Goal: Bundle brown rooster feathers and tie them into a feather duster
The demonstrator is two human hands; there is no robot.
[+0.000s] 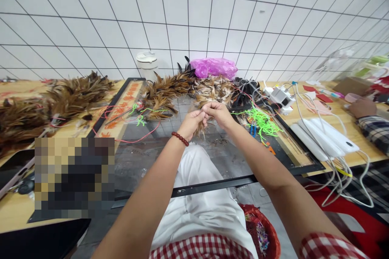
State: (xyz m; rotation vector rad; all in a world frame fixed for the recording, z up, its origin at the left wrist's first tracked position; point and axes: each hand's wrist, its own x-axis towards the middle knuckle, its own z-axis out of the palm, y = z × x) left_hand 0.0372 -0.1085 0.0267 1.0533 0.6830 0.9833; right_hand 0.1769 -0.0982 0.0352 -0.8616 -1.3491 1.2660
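Observation:
My left hand and my right hand meet above the glass table top. Both are closed around a small bundle of brown feathers, whose tips hang down below my left fist. A dark red bead bracelet circles my left wrist. Just beyond my hands lie heaps of brown feathers, with green cord to the right and red cord to the left.
A big feather pile covers the wooden table at left. A pink plastic bag and white lidded cup stand by the tiled wall. White power banks with cables lie right. Another person's hand rests far right. A red basket sits below.

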